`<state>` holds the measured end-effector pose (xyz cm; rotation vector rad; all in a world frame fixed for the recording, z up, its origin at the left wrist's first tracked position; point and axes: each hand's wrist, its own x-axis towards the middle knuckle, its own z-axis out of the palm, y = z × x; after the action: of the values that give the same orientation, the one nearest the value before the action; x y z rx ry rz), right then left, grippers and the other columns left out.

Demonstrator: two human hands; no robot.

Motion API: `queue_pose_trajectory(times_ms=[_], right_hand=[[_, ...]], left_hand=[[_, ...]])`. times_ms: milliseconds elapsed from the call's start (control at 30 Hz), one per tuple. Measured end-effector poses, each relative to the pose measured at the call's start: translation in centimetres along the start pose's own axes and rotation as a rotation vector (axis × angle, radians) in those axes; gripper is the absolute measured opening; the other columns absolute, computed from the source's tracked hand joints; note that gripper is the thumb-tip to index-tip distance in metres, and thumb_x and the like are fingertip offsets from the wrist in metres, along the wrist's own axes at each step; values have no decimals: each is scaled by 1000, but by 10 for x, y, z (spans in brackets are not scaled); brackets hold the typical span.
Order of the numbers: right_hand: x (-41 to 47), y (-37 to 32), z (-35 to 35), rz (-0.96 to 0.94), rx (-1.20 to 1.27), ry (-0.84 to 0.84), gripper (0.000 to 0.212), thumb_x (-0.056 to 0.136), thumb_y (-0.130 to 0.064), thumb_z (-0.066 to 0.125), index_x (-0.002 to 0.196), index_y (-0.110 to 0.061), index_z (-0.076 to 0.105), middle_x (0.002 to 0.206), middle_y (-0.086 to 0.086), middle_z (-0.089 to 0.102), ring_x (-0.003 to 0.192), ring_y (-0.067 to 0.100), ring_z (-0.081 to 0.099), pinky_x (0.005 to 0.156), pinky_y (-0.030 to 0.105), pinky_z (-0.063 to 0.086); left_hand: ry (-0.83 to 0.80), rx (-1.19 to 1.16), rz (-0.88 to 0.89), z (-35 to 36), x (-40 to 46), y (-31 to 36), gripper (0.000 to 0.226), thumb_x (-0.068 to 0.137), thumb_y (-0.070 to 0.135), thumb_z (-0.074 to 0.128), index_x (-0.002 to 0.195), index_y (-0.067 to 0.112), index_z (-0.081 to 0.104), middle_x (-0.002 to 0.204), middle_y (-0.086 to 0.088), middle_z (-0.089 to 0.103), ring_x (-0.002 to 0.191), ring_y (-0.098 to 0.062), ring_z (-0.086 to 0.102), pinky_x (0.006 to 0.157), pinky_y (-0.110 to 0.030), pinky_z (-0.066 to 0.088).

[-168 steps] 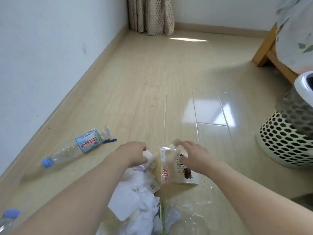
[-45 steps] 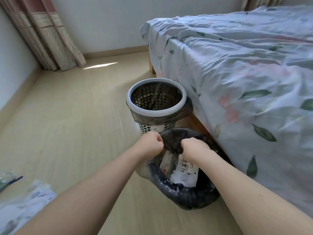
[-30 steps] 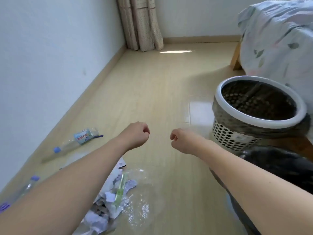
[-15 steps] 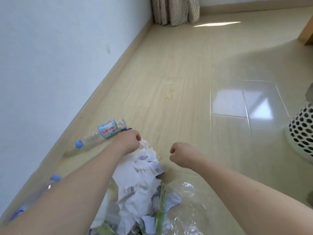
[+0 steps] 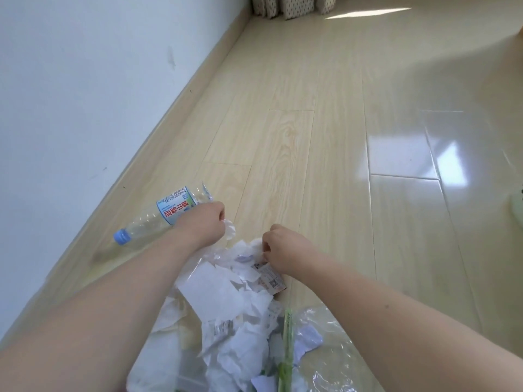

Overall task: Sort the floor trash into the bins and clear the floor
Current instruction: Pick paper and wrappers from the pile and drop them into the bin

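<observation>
Left hand (image 5: pixel 202 226): fingers curled, pinching a crumpled white scrap (image 5: pixel 229 230) at the far edge of the pile.
Right hand (image 5: pixel 278 247): fingers curled onto torn paper atop the pile; whether it grips any, I cannot tell.
Paper pile (image 5: pixel 226 301): on the floor (image 5: pixel 325 137) between the forearms, partly over a clear plastic bag (image 5: pixel 325 357).
Bottle (image 5: pixel 158 219): lying beside the wall (image 5: pixel 85 80), just behind the left hand.

head view | worn on the person's head, looking forward and down along both forearms; close above the paper scraps (image 5: pixel 226 295) on the floor (image 5: pixel 325 137) | wall (image 5: pixel 85 80) at left; curtain hem (image 5: pixel 291 5) far ahead | single view; nothing shared
</observation>
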<state>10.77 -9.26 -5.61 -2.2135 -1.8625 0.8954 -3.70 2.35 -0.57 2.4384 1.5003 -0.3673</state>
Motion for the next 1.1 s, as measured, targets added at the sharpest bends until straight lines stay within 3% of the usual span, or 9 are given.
queue_pose_trajectory(times_ms=[167,300,433,533,667,833,1100], right_hand=[[-1,1,-9,53,-36,9,15,90,-14,47,94,-7,60,95,5,53,83,24,55,67,32,44],[-19,11,-27,147,102,84,19,89,-14,46,71,-18,42,86,1,49,75,20,50,53,25,35],[-55,22,-55,191,192,187,15,87,-18,48,72,-17,47,78,0,54,62,15,46,51,26,35],[-94,28,-88,205,193,243,20,88,-22,50,68,-17,47,81,1,59,61,16,50,53,26,39],[-165,35,-145,275,207,184,14,85,-24,51,77,-13,57,87,7,69,79,26,68,68,33,53],[-289,63,-219,416,122,107,24,87,-25,52,89,-6,64,83,7,74,68,21,63,76,34,56],[-445,161,-256,748,62,7,21,87,-16,53,90,-2,69,75,5,70,58,19,60,63,28,54]], left_hand=[[97,-125,17,-16,-20,-11,12,90,12,44,83,16,53,71,17,48,70,-15,51,60,-28,38],[150,-326,-33,-24,-37,-8,15,89,17,47,75,20,51,74,4,55,64,-17,50,57,-27,37],[79,-587,2,-39,-59,13,10,88,19,55,80,18,59,77,-3,67,68,-18,60,62,-28,42],[65,-640,83,-59,-82,44,6,87,17,58,84,14,63,80,-5,71,67,-15,63,61,-26,43],[57,-652,187,-91,-118,102,6,85,14,59,86,11,65,82,-3,71,61,-13,61,58,-23,43],[-10,-685,364,-126,-172,203,8,84,13,60,87,9,66,79,-3,72,59,-14,57,60,-24,45],[-115,-592,655,-118,-259,388,11,83,7,56,80,11,66,73,-1,66,59,-13,55,56,-22,44]])
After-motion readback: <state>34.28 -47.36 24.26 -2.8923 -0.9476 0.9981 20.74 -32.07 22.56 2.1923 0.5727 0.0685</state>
